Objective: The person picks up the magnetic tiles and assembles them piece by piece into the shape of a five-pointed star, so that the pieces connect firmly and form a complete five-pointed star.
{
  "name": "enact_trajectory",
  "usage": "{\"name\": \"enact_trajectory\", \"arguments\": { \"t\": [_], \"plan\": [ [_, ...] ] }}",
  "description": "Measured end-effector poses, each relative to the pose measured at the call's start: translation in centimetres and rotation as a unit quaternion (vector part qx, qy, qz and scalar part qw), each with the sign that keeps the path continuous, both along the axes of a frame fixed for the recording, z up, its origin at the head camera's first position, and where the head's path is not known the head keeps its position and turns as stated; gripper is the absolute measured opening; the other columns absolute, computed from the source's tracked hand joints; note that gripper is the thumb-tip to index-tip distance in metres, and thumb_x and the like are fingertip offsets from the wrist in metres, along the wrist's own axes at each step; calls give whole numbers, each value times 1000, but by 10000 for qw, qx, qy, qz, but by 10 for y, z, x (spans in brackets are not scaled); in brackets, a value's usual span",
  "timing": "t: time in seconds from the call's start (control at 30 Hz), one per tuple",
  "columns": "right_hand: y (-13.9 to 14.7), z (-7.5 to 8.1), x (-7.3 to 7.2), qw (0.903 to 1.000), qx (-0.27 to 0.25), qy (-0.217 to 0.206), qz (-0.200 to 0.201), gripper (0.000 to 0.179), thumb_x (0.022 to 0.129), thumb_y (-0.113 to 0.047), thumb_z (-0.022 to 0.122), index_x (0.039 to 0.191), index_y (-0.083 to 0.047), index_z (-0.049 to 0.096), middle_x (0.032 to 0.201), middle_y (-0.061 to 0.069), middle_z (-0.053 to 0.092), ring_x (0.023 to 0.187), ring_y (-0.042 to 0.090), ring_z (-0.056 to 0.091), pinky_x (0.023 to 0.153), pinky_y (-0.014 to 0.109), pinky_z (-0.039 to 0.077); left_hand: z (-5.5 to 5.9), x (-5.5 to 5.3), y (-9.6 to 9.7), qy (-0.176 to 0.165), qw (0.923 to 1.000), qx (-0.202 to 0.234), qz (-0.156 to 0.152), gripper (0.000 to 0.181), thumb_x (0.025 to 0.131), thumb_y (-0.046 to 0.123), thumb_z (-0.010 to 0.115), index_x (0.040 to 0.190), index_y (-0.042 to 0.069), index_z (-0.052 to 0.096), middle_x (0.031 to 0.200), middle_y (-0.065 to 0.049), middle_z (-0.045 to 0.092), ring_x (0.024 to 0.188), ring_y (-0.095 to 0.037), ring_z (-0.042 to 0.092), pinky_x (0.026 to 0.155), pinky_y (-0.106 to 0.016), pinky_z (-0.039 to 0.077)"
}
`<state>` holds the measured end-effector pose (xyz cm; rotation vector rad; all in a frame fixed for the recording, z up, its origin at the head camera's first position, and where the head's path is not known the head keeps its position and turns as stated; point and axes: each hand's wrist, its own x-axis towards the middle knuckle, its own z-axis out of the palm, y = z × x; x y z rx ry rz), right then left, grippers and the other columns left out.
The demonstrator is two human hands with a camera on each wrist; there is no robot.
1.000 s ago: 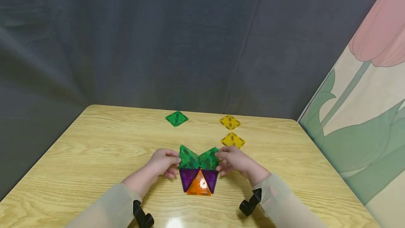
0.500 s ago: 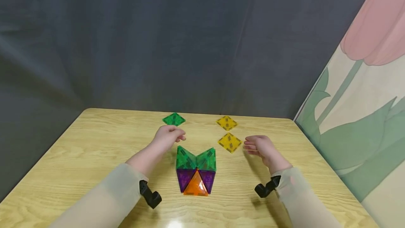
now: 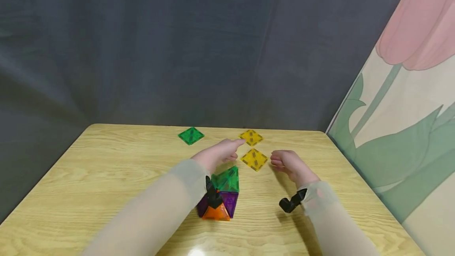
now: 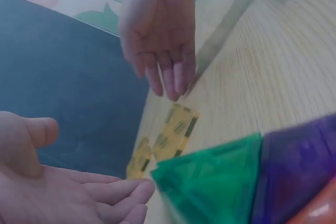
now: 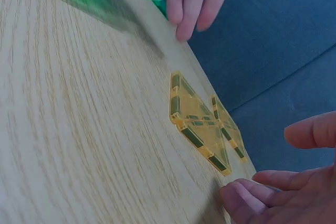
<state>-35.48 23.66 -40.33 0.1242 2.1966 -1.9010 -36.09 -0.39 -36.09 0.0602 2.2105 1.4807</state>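
In the head view my left hand point(image 3: 223, 152) hovers over the table just left of two yellow see-through magnetic tiles, the near one point(image 3: 254, 159) and the far one point(image 3: 251, 137). Its fingers are extended and hold nothing. My right hand point(image 3: 290, 164) is at the right of the near tile, fingertips close to its edge, also holding nothing. Both tiles lie flat and diamond-wise. Beneath my left forearm stands a build of magnetic tiles with green panels point(image 3: 229, 180), purple panels point(image 3: 230, 202) and an orange triangle point(image 3: 217, 213). The sleeve hides its left part.
A loose green diamond-shaped tile point(image 3: 191, 135) lies near the back edge of the wooden table point(image 3: 124, 161). A dark curtain point(image 3: 170, 50) hangs behind the table. On the right is a panel with a printed tulip point(image 3: 414, 23).
Both hands have let go of the tile build's sides. My left hand has crossed rightward over the build to the yellow tiles; my right hand has moved out to their right.
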Motion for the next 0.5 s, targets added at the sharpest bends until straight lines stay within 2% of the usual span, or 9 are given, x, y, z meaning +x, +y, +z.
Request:
{"name": "enact_trajectory", "arguments": {
  "t": [0.07,0.1,0.13,0.23,0.43,0.5],
  "plan": [
    [-1,0,-1,10000,4,17,37,54,102,-12,44,144,18,30,133,29,50,98,18,60,104,46,43,-3,-3,6,-199,9996,153,90,70,102,51,46,151,3,37,112,-21,60,91,-26,60,90,-36,46],
    [-1,-1,-2,10000,5,24,58,54,102,-13,44,144,18,30,133,29,50,99,18,60,104,45,43,-4,-4,9,-275,9993,231,121,72,102,52,45,153,3,33,124,-27,57,105,-32,60,100,-40,44],
    [-1,-1,-2,10000,7,32,23,54,101,-13,45,143,18,31,131,28,52,99,19,61,102,44,45,-5,-4,11,-338,9989,299,128,74,102,53,44,155,4,28,135,-31,49,119,-37,54,108,-45,38],
    [0,-3,-3,9999,-6,46,101,55,102,-14,43,144,19,28,132,30,51,101,20,61,101,42,47,-7,-5,16,-408,9979,482,117,74,103,53,42,156,5,26,142,-36,40,128,-43,47,109,-47,36],
    [-1,-2,-4,9999,-97,-37,71,54,104,-13,43,145,18,26,137,33,45,99,19,62,99,41,48,-10,-6,20,-458,9966,654,214,75,102,53,44,156,4,26,142,-38,39,129,-46,45,109,-49,37],
    [-1,-2,-4,9998,-169,-85,17,54,104,-12,42,146,18,26,139,34,43,100,20,62,99,41,48,-10,-7,21,-535,9946,838,294,73,102,49,47,155,4,27,142,-39,38,129,-48,43,109,-50,36]
  ]
}}
